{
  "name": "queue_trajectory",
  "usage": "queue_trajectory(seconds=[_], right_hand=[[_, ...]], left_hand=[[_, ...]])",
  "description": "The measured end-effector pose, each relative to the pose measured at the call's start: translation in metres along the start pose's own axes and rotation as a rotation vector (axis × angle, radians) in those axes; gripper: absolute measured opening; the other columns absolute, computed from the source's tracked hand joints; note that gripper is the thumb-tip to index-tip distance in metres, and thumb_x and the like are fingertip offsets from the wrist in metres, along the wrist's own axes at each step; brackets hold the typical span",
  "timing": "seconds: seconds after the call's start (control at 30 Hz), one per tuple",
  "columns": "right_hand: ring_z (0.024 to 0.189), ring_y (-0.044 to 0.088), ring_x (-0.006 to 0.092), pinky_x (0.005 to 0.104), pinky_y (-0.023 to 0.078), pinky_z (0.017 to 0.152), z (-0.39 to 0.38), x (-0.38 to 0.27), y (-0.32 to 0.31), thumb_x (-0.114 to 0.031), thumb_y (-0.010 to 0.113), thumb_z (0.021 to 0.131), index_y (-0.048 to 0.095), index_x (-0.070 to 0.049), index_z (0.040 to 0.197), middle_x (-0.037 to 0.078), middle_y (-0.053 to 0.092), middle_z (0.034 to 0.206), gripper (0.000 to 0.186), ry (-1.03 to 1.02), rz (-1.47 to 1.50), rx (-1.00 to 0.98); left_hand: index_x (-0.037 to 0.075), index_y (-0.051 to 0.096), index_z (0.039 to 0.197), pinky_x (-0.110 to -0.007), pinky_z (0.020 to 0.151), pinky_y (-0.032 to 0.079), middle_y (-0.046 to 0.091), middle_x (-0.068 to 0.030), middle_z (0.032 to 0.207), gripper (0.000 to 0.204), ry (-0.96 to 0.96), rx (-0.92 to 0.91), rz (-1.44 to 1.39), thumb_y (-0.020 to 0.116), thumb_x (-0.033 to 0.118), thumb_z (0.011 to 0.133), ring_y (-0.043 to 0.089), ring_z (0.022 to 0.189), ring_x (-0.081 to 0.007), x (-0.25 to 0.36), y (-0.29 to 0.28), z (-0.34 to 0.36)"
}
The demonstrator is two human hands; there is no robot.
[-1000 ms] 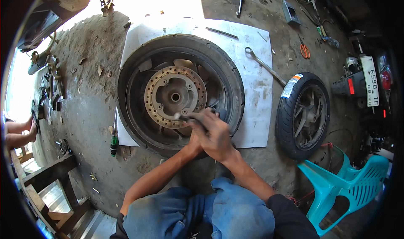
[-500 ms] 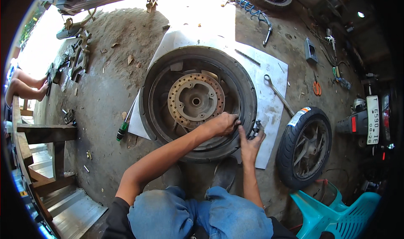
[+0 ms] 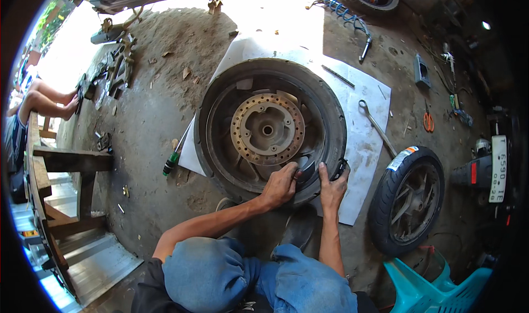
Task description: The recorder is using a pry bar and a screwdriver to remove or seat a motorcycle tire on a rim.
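A large worn motorcycle tyre lies flat around its wheel, which carries a rusty drilled brake disc. My left hand is closed at the tyre's inner edge, on the near side of the wheel; its fingertips are partly hidden. My right hand grips the tyre's outer edge at the near right, thumb on the sidewall and fingers around the tread. By those fingers shows a small dark thing, too unclear to name.
White sheeting lies under the tyre, with a wrench and a dark rod on it. A green screwdriver is at the left. A smaller wheel and a turquoise chair stand right. Another person's legs show far left.
My left hand has slid along the tyre's inner edge toward me and left. My right hand now wraps the outer edge. The whole view has shifted slightly.
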State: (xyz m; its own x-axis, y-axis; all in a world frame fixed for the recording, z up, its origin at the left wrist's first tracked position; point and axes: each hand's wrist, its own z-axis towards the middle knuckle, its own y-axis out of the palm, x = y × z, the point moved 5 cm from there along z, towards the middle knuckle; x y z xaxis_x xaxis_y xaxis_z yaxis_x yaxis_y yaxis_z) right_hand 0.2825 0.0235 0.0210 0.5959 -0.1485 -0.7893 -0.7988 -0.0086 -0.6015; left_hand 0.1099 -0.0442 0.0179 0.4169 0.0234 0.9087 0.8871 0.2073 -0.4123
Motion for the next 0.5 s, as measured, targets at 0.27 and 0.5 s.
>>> queue_trajectory(seconds=[0.27, 0.5], right_hand=[[0.138, 0.043, 0.0501, 0.0486, 0.033, 0.118, 0.007, -0.010, -0.002, -0.041, 0.080, 0.086, 0.038, 0.015, 0.146, 0.038, 0.045, 0.146, 0.092, -0.095, -0.050, 0.022], [0.126, 0.055, 0.0499, 0.0480, 0.042, 0.109, 0.032, -0.019, 0.000, -0.038, 0.079, 0.087, 0.047, 0.014, 0.140, 0.037, 0.057, 0.133, 0.081, -0.116, -0.072, -0.001]], left_hand=[[-0.001, 0.051, 0.101, -0.051, 0.070, 0.048, 0.058, -0.0231, 0.089, 0.016, -0.019, -0.003, -0.049, 0.056, -0.008, 0.087, 0.061, 0.084, -0.0481, 0.006, -0.011, 0.000], [-0.001, 0.058, 0.100, -0.048, 0.073, 0.051, 0.062, -0.0221, 0.088, 0.008, 0.023, 0.446, 0.283, 0.057, 0.007, 0.099, 0.064, 0.082, -0.0445, -0.008, -0.124, 0.039]])
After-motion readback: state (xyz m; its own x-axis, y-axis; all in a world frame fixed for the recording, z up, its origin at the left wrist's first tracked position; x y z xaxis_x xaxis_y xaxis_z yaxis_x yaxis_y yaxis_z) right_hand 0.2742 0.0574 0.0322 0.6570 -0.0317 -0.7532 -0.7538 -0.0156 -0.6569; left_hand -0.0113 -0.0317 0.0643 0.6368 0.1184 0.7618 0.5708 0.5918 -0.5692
